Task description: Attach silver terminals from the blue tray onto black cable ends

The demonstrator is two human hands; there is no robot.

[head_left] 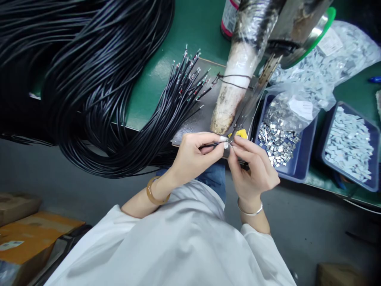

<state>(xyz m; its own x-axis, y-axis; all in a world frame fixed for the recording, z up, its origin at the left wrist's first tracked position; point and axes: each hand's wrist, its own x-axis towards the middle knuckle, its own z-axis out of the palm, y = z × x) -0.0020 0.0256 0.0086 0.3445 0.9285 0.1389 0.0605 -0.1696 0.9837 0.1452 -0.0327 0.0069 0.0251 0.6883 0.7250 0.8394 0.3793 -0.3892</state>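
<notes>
My left hand [195,155] pinches the end of a thin black wire [212,145] between thumb and forefinger, at the front edge of a dark mat [205,115]. My right hand [253,167] meets it fingertip to fingertip, pinched on a small metal piece I can barely see at the wire's tip. Both hands sit just below the foot of a plastic-wrapped machine part [238,75]. A fan of black wires with stripped ends [184,87] lies on the mat to the left.
A big coil of black cable [89,79] covers the left of the green bench [190,28]. Two blue trays [293,169] [373,159] of small metal clips and bags of the same [321,67] stand at the right. Cardboard boxes [32,238] rest on the floor.
</notes>
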